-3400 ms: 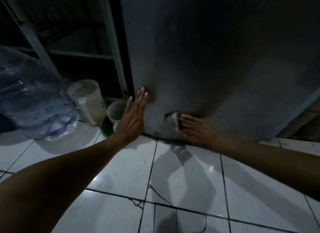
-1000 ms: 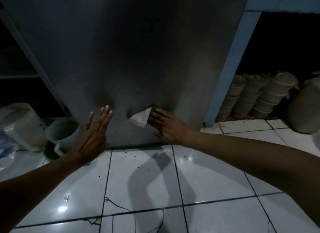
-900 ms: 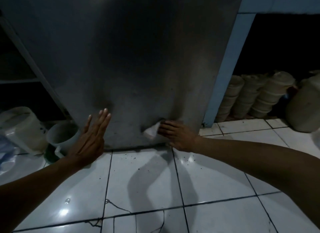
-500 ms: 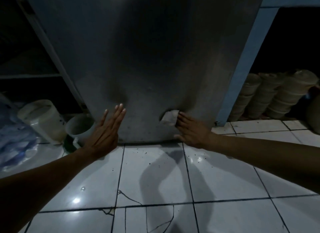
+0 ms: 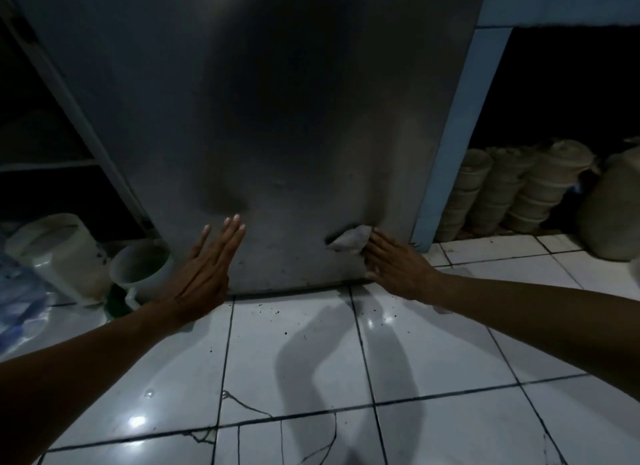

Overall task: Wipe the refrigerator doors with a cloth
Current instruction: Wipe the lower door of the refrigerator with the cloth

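Down low, the left hand lies flat and open, fingers straight, against the bottom edge of the tall grey metal refrigerator door. The right hand presses a small crumpled white cloth to the door's lower right corner, fingers spread over it. Two pale plastic jugs stand on the white tiled floor, beside the door's left edge
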